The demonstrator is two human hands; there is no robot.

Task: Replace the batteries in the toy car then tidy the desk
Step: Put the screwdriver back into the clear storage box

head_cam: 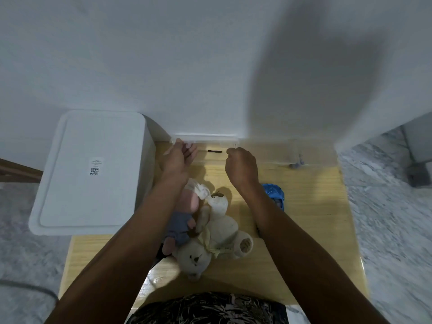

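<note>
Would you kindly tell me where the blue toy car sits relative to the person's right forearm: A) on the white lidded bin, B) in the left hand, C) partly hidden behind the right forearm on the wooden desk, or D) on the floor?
C: the blue toy car lies on the wooden desk, its near side covered by the right forearm.

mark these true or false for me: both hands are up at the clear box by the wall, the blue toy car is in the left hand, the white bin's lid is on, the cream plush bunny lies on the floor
1. Both hands are at the clear box by the wall. True: the left hand and right hand reach the clear box.
2. The blue toy car is in the left hand. False: the blue toy car lies on the desk, beside the right forearm.
3. The white bin's lid is on. True: the white bin is covered.
4. The cream plush bunny lies on the floor. False: the cream plush bunny lies on the desk.
</note>
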